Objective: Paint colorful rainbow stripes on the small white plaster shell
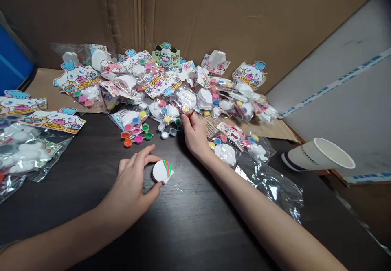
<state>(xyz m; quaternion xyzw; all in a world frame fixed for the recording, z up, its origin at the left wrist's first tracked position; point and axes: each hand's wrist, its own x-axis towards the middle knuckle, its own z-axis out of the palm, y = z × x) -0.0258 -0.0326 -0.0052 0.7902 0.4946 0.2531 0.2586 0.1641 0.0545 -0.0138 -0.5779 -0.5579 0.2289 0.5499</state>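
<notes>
Between the thumb and fingers of my left hand is a small white shell-shaped piece on the dark table, with green, pink and orange stripes on its right side. My right hand is closed on a thin red paintbrush, its tip hidden near the paint pots. Just left of that hand are open pots of white and green paint. Farther left, a strip of open orange, pink and green pots lies above my left hand.
Packets of white figures with cartoon cards are heaped along the cardboard wall. More packets lie at the left. Clear plastic wrap lies beyond my right forearm. A paper cup leans at the right edge.
</notes>
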